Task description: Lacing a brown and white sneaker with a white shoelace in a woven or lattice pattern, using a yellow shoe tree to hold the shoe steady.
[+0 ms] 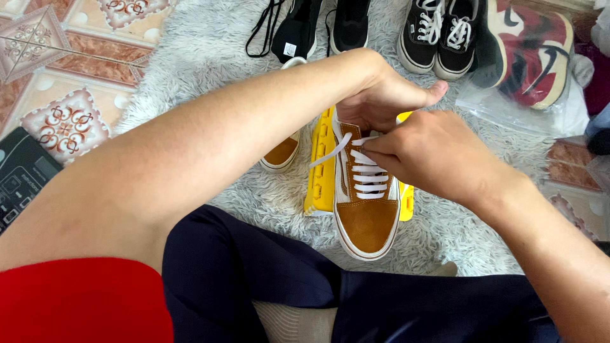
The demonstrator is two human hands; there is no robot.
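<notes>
The tan suede sneaker rests toe-toward-the-wearer on a yellow plastic tray atop the shaggy grey rug. The left hand grips the shoe's collar; its fingers appear closed there, though partly hidden. The right hand pinches the white lace near the top eyelets. Keep the collar braced and draw the lace evenly, flat across each row.

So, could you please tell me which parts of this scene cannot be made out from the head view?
- Tan sneaker: collar and top eyelets hidden by the left hand and right hand.
- Second tan sneaker: mostly behind the left forearm.
- Yellow tray: middle covered by the sneaker.
- Black sneakers: heels cut off by the top edge.
- Red-and-black sneaker: partly veiled by a plastic bag.
</notes>
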